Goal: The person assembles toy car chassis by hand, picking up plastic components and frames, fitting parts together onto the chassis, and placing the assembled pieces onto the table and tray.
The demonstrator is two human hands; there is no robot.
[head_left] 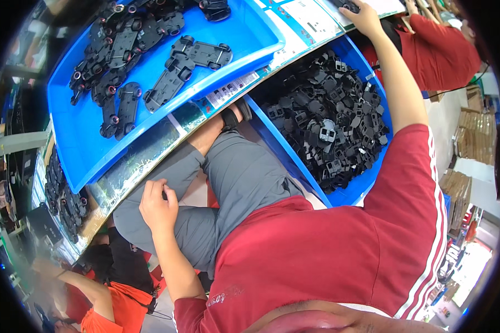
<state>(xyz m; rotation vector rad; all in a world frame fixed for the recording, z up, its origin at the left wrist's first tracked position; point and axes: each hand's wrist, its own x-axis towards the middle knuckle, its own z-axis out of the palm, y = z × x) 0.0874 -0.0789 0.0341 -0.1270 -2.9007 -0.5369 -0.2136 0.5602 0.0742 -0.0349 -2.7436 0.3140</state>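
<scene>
My left hand (pixel 159 208) is curled above my lap, near the edge of the table. Between its thumb and fingers shows a small black piece (pixel 164 195), too small to name. At the top of the view, my right hand (pixel 366 21) reaches across the table with its fingers on a black plastic part (pixel 345 5), which the frame edge cuts off. A blue tray (pixel 200 91) on the table holds several black toy car chassis (pixel 169 83) with wheels. Below the table edge, a blue bin (pixel 289 150) is heaped with small black plastic parts (pixel 328 133).
Printed sheets (pixel 311 25) lie under the table's clear cover. More black chassis (pixel 66 202) are piled at the table's left end. A person in orange (pixel 116 308) sits at lower left, another in red (pixel 441 53) at upper right. Flattened cardboard (pixel 475 136) is stacked at right.
</scene>
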